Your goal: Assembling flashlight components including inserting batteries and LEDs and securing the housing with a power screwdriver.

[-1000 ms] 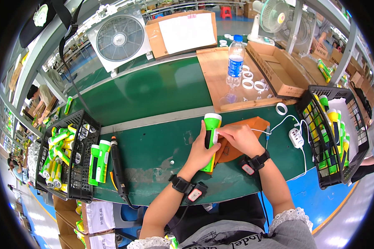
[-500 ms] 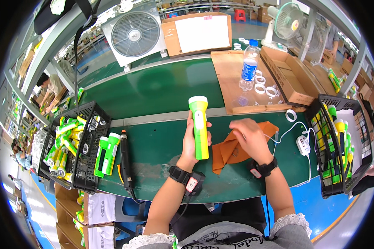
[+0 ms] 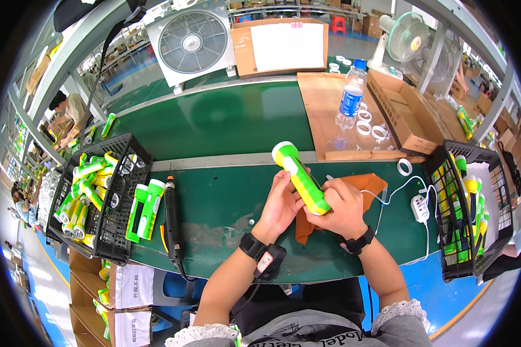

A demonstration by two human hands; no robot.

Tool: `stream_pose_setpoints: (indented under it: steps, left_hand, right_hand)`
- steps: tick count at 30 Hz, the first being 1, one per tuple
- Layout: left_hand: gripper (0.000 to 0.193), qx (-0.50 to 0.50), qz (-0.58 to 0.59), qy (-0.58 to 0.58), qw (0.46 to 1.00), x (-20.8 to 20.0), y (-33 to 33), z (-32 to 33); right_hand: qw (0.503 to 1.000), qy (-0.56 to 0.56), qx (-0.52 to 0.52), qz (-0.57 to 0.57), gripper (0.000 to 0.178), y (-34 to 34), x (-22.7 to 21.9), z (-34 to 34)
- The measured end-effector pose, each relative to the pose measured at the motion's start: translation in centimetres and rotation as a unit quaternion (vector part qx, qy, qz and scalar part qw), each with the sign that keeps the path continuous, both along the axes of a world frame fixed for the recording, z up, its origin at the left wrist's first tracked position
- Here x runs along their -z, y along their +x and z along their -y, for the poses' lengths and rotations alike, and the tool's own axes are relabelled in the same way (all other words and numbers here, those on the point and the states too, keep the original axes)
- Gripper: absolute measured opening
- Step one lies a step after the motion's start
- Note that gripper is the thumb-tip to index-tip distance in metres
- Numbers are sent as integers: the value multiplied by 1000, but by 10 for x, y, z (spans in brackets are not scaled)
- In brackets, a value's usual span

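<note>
A green and yellow flashlight point(image 3: 300, 175) is held tilted above the green table, its lens end pointing up and to the left. My left hand point(image 3: 279, 205) cradles the body from the left side. My right hand point(image 3: 341, 208) grips the tail end from the right. An orange cloth point(image 3: 369, 185) lies on the table under both hands, partly hidden by them.
Two flashlights point(image 3: 145, 209) and a black electric screwdriver point(image 3: 172, 220) lie to the left. Black crates of flashlights stand at left point(image 3: 119, 220) and right point(image 3: 440, 220). A white plug strip point(image 3: 418, 207), tape roll point(image 3: 405, 167), water bottle point(image 3: 350, 98), cardboard box point(image 3: 410, 113) and fan point(image 3: 194, 40) sit farther back.
The flashlight has tilted from upright to a diagonal and moved right. My right hand has left the orange cloth and closed on the flashlight's tail end.
</note>
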State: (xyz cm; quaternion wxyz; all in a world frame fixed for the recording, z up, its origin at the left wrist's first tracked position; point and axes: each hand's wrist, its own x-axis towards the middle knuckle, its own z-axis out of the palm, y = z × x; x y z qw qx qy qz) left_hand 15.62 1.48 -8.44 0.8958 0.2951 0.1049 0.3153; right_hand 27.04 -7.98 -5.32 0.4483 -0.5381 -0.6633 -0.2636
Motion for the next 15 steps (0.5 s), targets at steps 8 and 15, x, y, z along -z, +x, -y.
stream_pose_setpoints:
  steps: [8, 15]
  left_hand:
    - [43, -140, 13, 185, 973, -5, -9, -2]
    - [34, -267, -37, 892, 364, -103, -70, 80]
  right_hand:
    - [984, -148, -3, -97, 35, -13, 1, -1]
    - [906, 115, 407, 2, 55, 98, 13, 137]
